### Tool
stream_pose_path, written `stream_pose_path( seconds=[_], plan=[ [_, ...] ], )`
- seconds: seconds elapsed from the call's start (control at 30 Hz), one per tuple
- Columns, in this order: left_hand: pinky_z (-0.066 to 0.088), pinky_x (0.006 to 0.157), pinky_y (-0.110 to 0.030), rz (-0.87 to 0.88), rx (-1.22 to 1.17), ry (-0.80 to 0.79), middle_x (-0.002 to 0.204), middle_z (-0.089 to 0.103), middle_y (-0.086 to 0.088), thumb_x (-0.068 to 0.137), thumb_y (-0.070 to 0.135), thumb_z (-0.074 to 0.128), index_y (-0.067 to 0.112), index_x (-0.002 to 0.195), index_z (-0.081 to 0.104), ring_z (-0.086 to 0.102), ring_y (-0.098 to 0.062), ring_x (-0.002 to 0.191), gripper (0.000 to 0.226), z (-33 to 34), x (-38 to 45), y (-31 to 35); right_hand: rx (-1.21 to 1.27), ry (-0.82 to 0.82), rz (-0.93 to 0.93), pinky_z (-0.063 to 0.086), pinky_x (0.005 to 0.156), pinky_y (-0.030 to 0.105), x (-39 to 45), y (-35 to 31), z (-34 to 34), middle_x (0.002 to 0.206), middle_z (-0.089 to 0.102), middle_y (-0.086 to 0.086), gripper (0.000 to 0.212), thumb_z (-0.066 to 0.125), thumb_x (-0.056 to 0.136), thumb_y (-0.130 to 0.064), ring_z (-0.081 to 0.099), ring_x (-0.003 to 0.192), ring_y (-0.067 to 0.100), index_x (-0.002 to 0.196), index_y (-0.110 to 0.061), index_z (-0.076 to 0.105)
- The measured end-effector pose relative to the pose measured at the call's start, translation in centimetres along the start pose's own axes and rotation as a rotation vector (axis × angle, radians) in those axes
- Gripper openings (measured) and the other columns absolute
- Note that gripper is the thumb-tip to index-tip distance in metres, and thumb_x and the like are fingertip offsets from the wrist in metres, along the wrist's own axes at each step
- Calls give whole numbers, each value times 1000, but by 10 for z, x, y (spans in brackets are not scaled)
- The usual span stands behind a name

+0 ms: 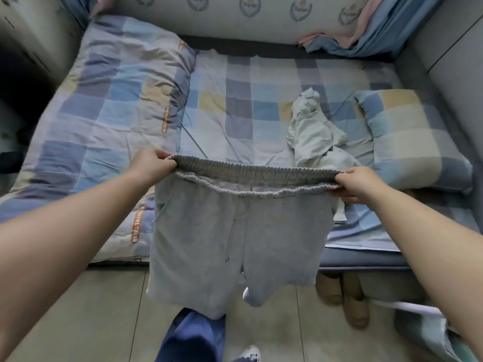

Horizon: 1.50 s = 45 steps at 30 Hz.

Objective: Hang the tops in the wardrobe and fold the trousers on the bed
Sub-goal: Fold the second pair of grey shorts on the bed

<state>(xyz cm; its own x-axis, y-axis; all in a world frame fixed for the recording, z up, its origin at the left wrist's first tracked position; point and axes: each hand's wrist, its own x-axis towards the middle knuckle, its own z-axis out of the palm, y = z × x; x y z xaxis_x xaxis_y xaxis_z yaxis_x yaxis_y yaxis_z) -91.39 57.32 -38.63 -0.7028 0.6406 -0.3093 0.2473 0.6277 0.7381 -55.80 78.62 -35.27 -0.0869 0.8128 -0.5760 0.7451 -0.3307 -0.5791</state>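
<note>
Quilt (104,113) lies bunched on the left of the bed (366,259). Left hand (150,164) and right hand (356,182) each pinch one end of the waistband, holding the grey trousers (230,231) stretched, hanging over the bed's near edge. A pale top (313,131) waits rightward. Folding is just starting; next, lay the trousers flat on the sheet.

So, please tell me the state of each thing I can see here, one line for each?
grey trousers: unfolded, held up by the waistband, legs hanging
left hand: grips the waistband's left end
right hand: grips the waistband's right end
pale green garment: crumpled on the bed
quilt: bunched up
pillow: lying flat
</note>
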Motion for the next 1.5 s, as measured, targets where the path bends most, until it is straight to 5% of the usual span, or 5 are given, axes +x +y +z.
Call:
stream_pose_path(
  seconds=[0.6, 0.77, 0.97, 1.1, 1.5],
  plan=[
    [47, 87, -33, -110, 183, -108, 98, 69, -8, 87, 23, 64, 18, 103, 70, 62, -28, 103, 18, 211, 306, -124, 63, 16, 119, 50, 51, 26, 347, 19, 198, 93, 60, 13, 6, 55, 88, -9, 60, 76, 21, 83, -11, 56],
    [45, 63, -28, -162, 140, -123, 77, 62, -6, 87, 24, 64, 19, 88, 69, 55, -20, 68, 7, 235, 345, -147, 211, 19, 173, 54, 47, 26, 384, 25, 226, 98, 56, 13, 17, 57, 91, -3, 57, 78, 16, 77, -10, 52],
    [39, 50, -10, -265, 30, -109, 112, 57, -7, 89, 20, 63, 11, 134, 51, 51, -13, 77, 48, 263, 360, -168, 201, -52, 171, 50, 89, 41, 400, 33, 265, 142, 43, 8, 77, 55, 89, 4, 51, 121, 27, 151, -16, 14],
    [44, 61, -9, -226, 2, -130, 89, 64, 5, 88, 14, 62, 7, 125, 61, 55, -6, 75, 37, 267, 349, -181, -151, -130, -1, 42, 104, 42, 389, 28, 307, 143, 46, 11, 69, 59, 88, -5, 49, 125, 28, 148, -14, 27],
    [33, 107, -31, -170, 257, -255, 138, 49, -14, 81, 9, 64, 11, 145, 39, 44, -27, 129, 68, 237, 267, -251, -947, -346, -963, 38, 96, 39, 310, -48, 456, 145, 39, 7, 38, 39, 95, -15, 41, 128, 29, 132, -13, 48]
  ],
)
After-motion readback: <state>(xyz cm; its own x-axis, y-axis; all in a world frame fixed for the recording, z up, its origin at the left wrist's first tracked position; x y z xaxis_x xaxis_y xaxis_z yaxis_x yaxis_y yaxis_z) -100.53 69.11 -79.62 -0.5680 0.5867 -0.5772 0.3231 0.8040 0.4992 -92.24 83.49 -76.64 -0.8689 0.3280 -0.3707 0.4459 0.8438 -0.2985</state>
